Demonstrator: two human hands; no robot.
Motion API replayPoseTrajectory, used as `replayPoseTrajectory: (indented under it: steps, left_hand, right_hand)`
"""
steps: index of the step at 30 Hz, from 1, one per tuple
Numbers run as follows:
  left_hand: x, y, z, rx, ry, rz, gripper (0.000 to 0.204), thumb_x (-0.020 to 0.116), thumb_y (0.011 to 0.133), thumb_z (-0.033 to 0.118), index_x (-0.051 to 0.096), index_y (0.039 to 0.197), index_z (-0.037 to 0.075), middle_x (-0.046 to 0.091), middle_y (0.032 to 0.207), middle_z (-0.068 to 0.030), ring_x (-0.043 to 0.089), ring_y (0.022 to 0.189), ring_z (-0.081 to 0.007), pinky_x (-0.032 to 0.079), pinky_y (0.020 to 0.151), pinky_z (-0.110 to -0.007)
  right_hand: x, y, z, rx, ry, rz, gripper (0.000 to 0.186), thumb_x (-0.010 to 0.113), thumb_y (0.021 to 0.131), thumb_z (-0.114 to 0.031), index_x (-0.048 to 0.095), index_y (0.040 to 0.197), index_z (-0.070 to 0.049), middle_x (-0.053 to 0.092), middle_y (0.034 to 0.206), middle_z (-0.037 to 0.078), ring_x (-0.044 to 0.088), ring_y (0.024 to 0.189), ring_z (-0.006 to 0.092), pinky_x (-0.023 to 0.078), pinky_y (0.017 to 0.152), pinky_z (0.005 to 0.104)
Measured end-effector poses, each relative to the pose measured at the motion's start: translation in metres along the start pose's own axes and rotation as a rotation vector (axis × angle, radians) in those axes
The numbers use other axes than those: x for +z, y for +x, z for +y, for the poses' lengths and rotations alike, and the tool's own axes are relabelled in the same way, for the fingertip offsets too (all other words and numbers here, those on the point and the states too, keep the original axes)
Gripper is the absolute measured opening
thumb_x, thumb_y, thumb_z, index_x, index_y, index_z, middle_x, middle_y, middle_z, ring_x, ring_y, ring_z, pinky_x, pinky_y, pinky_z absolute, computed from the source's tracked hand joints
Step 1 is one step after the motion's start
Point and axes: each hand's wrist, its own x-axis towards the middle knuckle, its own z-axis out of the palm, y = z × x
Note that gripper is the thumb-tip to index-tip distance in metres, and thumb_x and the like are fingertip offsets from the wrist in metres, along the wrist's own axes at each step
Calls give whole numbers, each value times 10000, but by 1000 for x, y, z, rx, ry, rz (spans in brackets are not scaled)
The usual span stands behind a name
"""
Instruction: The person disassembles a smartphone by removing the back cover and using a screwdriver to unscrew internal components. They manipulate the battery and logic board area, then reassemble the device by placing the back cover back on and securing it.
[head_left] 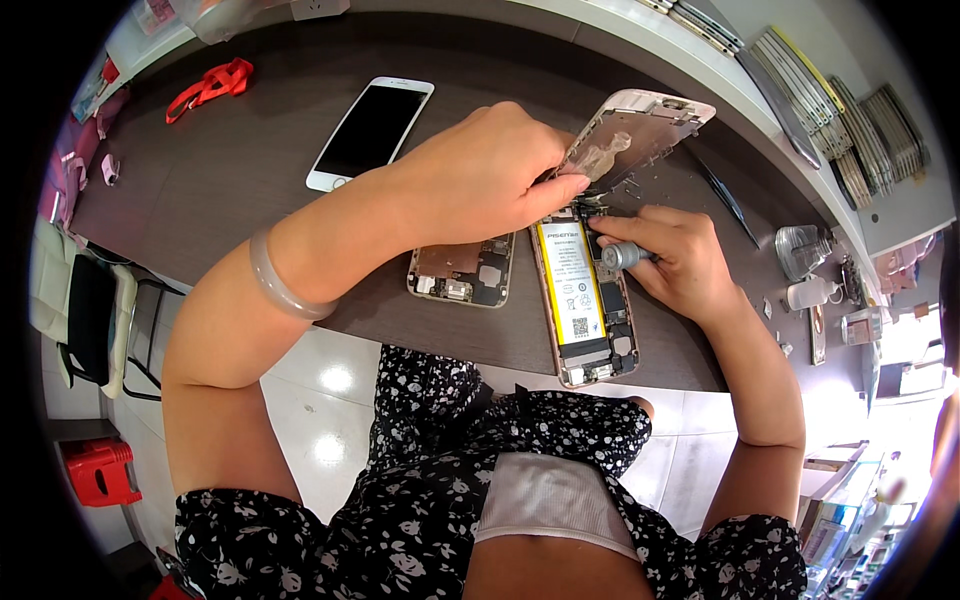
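Note:
My left hand (500, 170) pinches the lifted screen assembly (658, 125) of an opened phone (610, 320), its metal back and a clear plastic piece showing. The phone body lies face-up below, with a yellow-edged white battery (568, 280). My right hand (680, 255) grips a grey cylindrical screwdriver (622, 254), its index fingertip touching the board at the top of the battery. A second opened phone (460, 275) lies under my left wrist, partly hidden. An intact white phone (370, 134) lies behind my left forearm, screen dark.
Black tweezers (730, 200) lie right of the screen. A red lanyard (210, 88) is at back left. Glass jar (798, 250) and white bottle (810, 293) stand at right. Stacked devices (825, 110) sit on the raised ledge. A chair (85, 320) stands left, beside the desk.

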Motion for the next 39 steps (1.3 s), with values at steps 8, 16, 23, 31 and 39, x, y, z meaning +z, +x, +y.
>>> replayPoseTrajectory:
  steps: [8,16,23,31,39]
  left_hand:
    - [1,0,-3,59,-1,-4,306,616,879,199,642,738,-72,515,530,-205,475,419,-302,360,427,-350]
    - [1,0,-4,66,-18,5,363,611,885,204,596,650,-73,497,524,-213,466,435,-340,350,429,-367]
    - [1,0,-5,83,-21,10,385,612,887,209,581,630,-77,479,508,-211,446,423,-339,331,420,-371]
    - [2,-1,-5,67,-28,11,366,616,886,200,595,644,-74,483,497,-198,433,395,-284,328,411,-344]
    - [2,0,-3,62,-31,8,363,622,881,201,592,642,-71,487,499,-197,429,394,-278,327,407,-342]
  right_hand:
    - [-2,3,-2,30,66,-28,329,692,683,-19,675,1008,-64,649,785,107,629,683,288,503,615,361]
    - [-5,8,2,60,144,-67,284,700,702,-19,684,984,-55,669,833,124,645,745,301,508,654,359]
    - [-6,7,0,80,149,-67,285,707,702,-21,686,983,-61,650,787,116,632,707,294,496,629,356]
    - [-5,6,1,50,91,-65,308,715,693,-33,689,997,-71,645,785,111,625,696,289,491,614,357]
    - [-2,6,0,50,150,-36,292,699,700,-24,691,989,-59,667,811,136,642,706,300,504,616,352]
